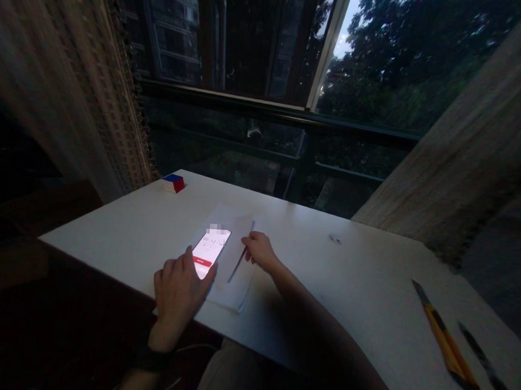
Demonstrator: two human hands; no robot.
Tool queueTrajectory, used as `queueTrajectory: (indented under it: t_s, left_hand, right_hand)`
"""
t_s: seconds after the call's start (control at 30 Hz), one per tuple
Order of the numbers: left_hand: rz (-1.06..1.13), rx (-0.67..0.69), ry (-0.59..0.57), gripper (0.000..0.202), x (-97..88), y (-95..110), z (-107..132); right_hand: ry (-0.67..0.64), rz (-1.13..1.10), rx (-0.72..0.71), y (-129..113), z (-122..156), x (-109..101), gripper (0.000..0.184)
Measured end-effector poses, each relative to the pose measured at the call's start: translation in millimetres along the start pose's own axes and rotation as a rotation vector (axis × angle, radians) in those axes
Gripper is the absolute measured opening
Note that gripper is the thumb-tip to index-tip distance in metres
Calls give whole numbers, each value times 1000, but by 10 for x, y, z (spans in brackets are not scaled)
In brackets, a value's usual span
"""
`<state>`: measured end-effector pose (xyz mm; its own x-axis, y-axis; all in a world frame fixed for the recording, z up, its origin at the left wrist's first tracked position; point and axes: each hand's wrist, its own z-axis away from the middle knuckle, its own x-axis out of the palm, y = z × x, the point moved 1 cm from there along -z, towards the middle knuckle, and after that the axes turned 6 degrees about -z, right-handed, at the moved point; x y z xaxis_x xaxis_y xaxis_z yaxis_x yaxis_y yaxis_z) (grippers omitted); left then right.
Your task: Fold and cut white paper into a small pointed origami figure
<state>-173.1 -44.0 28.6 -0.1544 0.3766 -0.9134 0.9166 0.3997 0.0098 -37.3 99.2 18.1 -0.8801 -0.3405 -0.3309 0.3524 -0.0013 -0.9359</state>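
Note:
A lit phone (212,248) with a timer and a red button on its screen lies over white paper. My left hand (179,287) grips its lower end, thumb on the near right corner and fingers along the left side. Beside it, my right hand (260,251) is closed in a pinch on the right edge of a sheet of paper (236,240). That edge stands slightly raised, with a dark shadow below it. Under the sheet is a stack of paper (230,299) near the table's front edge.
On the white table (309,268), a blue, red and white cube (173,183) sits at the far left corner. A small pale object (335,239) lies right of centre. A yellow utility knife (445,341) and a dark pen-like object (490,368) are at the right.

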Motion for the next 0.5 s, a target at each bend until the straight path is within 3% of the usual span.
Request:
queueTrajectory:
  t_s: [0.17,0.5]
  left_hand:
    - [10,6,-3,67,8,-3,4]
    - [-2,4,-16,67,-14,5,3]
  right_hand:
    - [34,-372,38,15,27,-122,6]
    - [110,-436,35,307,305,-848,22]
